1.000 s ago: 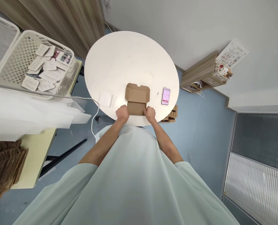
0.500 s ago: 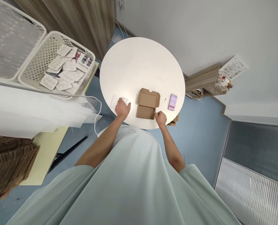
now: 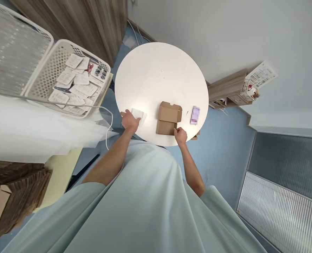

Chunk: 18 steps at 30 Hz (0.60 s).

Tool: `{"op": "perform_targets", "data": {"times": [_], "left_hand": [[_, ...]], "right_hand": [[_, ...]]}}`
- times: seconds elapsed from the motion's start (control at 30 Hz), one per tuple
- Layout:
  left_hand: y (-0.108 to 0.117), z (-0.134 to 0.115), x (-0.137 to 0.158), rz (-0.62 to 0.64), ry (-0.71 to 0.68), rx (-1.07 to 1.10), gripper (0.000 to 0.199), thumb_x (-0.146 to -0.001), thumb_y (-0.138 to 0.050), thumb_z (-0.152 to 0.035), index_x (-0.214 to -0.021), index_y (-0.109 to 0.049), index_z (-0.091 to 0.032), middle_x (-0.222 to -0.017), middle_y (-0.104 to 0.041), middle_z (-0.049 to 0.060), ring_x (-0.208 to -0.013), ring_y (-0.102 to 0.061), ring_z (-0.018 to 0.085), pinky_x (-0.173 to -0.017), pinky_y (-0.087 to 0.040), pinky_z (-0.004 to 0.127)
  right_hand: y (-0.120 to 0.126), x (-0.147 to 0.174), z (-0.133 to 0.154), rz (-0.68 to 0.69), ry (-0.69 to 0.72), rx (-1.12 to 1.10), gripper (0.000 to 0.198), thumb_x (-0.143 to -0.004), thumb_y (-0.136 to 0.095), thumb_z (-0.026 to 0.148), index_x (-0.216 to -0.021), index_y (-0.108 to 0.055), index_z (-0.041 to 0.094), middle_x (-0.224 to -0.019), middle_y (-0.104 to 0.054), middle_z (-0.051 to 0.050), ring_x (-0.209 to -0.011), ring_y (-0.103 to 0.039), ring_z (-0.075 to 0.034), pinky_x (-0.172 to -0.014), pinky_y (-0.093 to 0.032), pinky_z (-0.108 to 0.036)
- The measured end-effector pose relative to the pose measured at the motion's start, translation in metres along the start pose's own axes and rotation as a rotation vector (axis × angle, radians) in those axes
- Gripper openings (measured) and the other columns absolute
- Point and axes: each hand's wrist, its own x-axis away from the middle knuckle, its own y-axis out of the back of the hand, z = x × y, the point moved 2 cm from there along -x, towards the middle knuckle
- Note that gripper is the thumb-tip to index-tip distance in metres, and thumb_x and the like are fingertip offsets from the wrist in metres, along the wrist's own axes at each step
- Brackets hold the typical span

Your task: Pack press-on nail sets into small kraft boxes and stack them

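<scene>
At the near edge of the round white table (image 3: 156, 73), a small brown cardboard box (image 3: 169, 113) lies with its lid swung back and its inside showing. My right hand (image 3: 181, 136) is closed in a pinch at the box's near right corner. To the left of the box, my left hand (image 3: 130, 121) rests with fingers spread beside a thin, white, folded-looking sheet (image 3: 138, 114). Its thumb touches the sheet, whose edge is partly hidden by the hand.
A purple pixelated item (image 3: 195, 115) lies right of the box. Left of the table, a white basket (image 3: 44, 75) holds several printed cards, next to a basket of clear plastic packs (image 3: 13, 49). Stacked flat cardboard (image 3: 21, 196) sits at lower left, and a white cable (image 3: 109, 131) hangs nearby.
My left hand has moved left and spread its fingers; the white sheet now shows as a narrower shape to its right. My right hand stays at the box corner.
</scene>
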Motion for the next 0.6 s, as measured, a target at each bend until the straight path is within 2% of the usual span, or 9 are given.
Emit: {"op": "perform_targets", "data": {"times": [0.1,0.3,0.43,0.5,0.6], "left_hand": [[0.001,-0.005,-0.001,-0.029,-0.036,-0.041,0.076,-0.088,-0.086,-0.051,-0.146,-0.051,-0.017,-0.155,-0.053,0.03,-0.124,-0.07,0.046,-0.097,-0.061,0.055],[0.001,-0.015,0.006,-0.028,-0.035,-0.066,0.07,-0.092,-0.08,-0.044,-0.147,-0.048,-0.014,-0.126,-0.072,0.026,-0.129,-0.067,0.048,-0.104,-0.057,0.06],[0.004,-0.018,0.021,-0.019,-0.015,0.007,0.056,-0.086,-0.085,-0.043,-0.129,-0.06,-0.017,-0.121,-0.075,0.022,-0.126,-0.069,0.045,-0.105,-0.056,0.056],[0.003,-0.02,0.034,0.038,-0.025,0.119,0.047,-0.082,-0.087,-0.043,-0.114,-0.062,-0.021,-0.117,-0.076,0.016,-0.119,-0.072,0.038,-0.1,-0.059,0.049],[-0.002,-0.022,0.056,0.22,-0.039,0.363,0.046,-0.077,-0.09,-0.048,-0.1,-0.06,-0.022,-0.103,-0.075,0.009,-0.097,-0.072,0.027,-0.08,-0.059,0.037]], "right_hand": [[0.0,0.0,-0.005,0.004,0.006,-0.031,0.023,-0.111,-0.058,0.04,-0.104,-0.072,0.023,-0.112,-0.082,-0.011,-0.097,-0.076,-0.027,-0.077,-0.05,-0.033],[0.001,-0.006,-0.019,0.008,0.06,-0.1,0.023,-0.11,-0.056,0.036,-0.105,-0.073,0.022,-0.111,-0.082,-0.01,-0.098,-0.076,-0.025,-0.082,-0.052,-0.033],[0.0,-0.01,-0.024,0.038,0.117,-0.237,0.021,-0.108,-0.058,0.034,-0.104,-0.075,0.021,-0.113,-0.083,-0.009,-0.104,-0.077,-0.025,-0.089,-0.056,-0.033],[-0.001,-0.011,-0.023,0.086,0.151,-0.378,0.021,-0.106,-0.061,0.036,-0.107,-0.076,0.021,-0.113,-0.083,-0.008,-0.104,-0.077,-0.024,-0.093,-0.058,-0.033],[-0.003,-0.011,-0.017,0.222,0.169,-0.674,0.026,-0.103,-0.067,0.044,-0.112,-0.076,0.02,-0.113,-0.083,-0.007,-0.104,-0.079,-0.021,-0.093,-0.062,-0.031]]}}
